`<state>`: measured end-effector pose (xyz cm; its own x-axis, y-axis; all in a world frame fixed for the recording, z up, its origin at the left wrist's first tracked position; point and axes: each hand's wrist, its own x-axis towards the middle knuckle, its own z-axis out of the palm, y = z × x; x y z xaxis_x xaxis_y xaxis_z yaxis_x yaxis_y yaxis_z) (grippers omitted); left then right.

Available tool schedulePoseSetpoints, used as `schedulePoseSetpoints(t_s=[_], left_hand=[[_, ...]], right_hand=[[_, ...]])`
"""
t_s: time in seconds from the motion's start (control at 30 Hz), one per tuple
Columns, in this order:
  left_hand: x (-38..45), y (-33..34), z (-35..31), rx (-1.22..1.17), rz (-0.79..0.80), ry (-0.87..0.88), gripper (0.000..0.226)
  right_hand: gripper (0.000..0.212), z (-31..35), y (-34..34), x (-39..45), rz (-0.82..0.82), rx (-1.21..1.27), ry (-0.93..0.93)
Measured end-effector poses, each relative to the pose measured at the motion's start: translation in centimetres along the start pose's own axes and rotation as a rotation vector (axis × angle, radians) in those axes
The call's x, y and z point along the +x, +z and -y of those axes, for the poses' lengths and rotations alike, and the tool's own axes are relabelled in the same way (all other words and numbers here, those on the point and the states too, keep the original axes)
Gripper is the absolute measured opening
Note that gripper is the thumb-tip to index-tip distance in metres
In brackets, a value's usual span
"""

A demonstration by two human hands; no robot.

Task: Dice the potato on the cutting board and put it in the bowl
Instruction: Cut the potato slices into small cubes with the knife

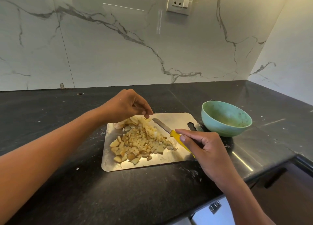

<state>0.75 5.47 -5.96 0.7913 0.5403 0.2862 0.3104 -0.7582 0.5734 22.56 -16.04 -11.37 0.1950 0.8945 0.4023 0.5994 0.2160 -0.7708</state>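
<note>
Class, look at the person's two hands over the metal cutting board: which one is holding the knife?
The right hand, which grips the yellow-handled knife, blade flat on the board. The left hand hovers over the diced potato pile, fingertips pinched together.

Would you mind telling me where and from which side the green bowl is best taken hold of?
Take the green bowl by its rim on the near right side, coming in from above with the thumb inside. It stands upright on the counter off the right end of the cutting board, and its rounded wall offers little purchase lower down. The right hand would likely have to put the knife down first.
</note>
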Motion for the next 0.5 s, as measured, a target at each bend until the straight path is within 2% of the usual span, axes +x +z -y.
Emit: schedulePoseSetpoints(t_s=[0.2, 0.5], left_hand=[[-0.02, 0.18, 0.56, 0.027, -0.047, -0.027, 0.015], [-0.04, 0.18, 0.93, 0.007, 0.055, -0.052, 0.021]], right_hand=[[0.028, 0.38, -0.04, -0.07, 0.006, 0.046, -0.01], [0.028, 0.5, -0.24, -0.12, 0.003, 0.111, -0.012]])
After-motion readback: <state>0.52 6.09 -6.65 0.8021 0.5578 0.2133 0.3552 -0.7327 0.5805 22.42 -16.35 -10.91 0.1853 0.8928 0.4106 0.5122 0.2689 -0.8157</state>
